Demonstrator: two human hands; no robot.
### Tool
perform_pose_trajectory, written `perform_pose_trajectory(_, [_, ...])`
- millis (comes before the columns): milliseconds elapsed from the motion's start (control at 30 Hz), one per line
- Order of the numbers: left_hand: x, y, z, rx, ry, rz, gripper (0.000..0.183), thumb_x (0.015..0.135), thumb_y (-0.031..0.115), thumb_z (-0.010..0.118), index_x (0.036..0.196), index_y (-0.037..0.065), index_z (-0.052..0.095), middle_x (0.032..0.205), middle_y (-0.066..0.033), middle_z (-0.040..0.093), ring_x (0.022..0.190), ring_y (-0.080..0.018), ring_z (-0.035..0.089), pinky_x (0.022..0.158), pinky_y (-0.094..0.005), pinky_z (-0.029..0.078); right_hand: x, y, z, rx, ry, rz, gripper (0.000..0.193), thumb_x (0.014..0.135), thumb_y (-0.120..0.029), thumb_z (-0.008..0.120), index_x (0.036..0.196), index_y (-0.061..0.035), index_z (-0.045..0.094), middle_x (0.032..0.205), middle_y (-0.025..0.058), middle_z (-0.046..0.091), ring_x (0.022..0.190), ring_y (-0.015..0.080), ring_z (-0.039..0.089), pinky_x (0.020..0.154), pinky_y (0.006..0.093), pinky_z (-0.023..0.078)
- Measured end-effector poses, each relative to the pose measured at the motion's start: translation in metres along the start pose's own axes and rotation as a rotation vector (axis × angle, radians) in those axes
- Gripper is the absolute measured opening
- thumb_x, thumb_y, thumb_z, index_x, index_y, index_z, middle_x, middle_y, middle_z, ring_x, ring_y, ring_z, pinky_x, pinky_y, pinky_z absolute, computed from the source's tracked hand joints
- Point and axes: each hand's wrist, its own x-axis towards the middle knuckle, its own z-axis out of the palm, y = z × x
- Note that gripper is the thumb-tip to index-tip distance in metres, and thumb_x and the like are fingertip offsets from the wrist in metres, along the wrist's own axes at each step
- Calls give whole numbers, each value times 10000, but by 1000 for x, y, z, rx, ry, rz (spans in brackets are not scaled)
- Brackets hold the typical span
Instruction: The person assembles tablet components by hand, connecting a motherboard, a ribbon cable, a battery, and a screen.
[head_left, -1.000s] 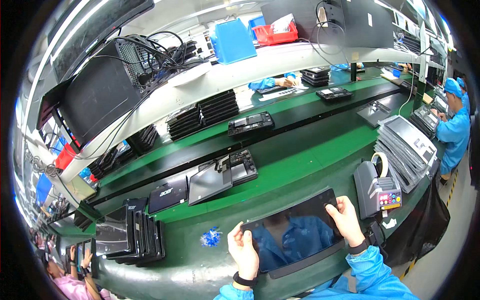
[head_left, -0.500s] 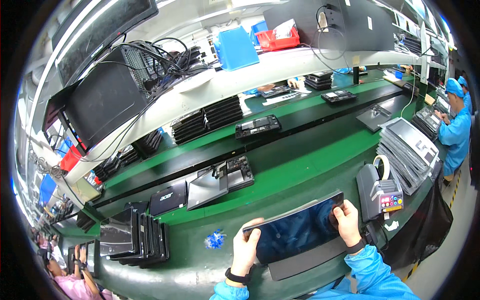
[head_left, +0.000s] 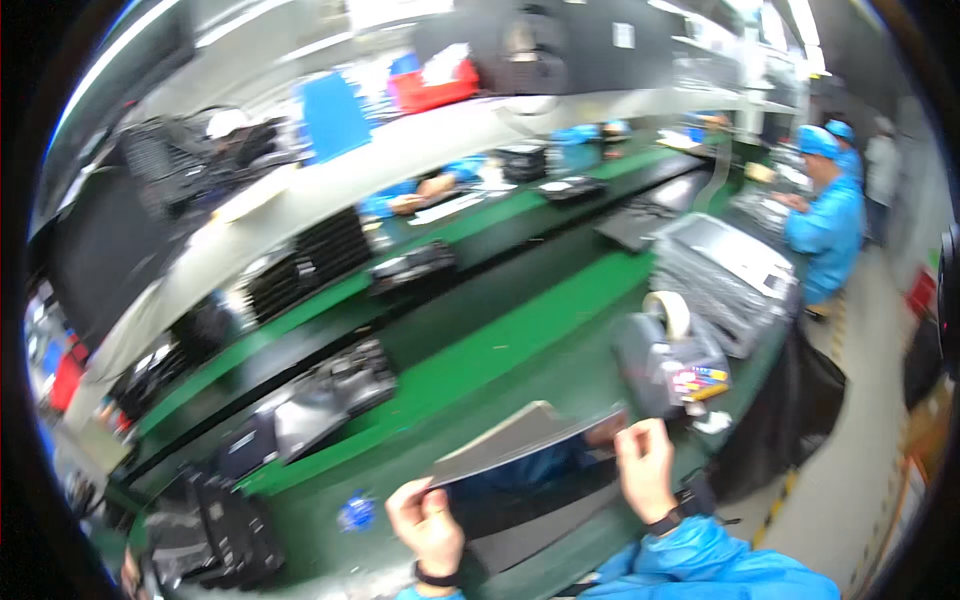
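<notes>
Glossy dark screen panel is held above the near worktop: I see the left hand gripping its left end, the right hand pinching its right end. I judge it light, stiff, slippery and fragile, safest by its edges. Right, the tape dispenser has a colourful label, too blurred to read.

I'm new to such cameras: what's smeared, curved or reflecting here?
In the head view, probable camera motion smears the blue bin and red tray, fisheye distortion bends the white shelf, and the dark screen reflects blue.
</notes>
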Motion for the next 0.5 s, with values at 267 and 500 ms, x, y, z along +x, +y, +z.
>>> perform_pose_trajectory(267, [0, 10, 3, 39, -25, 59, 208, 898, 66, 583, 1086, 7, 514, 1014, -93, 566, 915, -185, 552, 810, -285, 454, -13, 74, -86, 293, 316, 357, 233, 964, -260, 496, 867, -55, 553, 644, -5, 499, 507, 85, 448, 443, 216, 368])
perform_pose_trajectory(500, [-3, -4, 2, 37, 83, 94, 135, 919, 75, 532, 1046, 65, 486, 816, -7, 503, 653, -79, 472, 555, -200, 392, 36, 51, -78, 577, 175, 416, 210, 885, -197, 611, 952, 2, 598, 801, 99, 644, 623, 142, 596, 522, 249, 469])
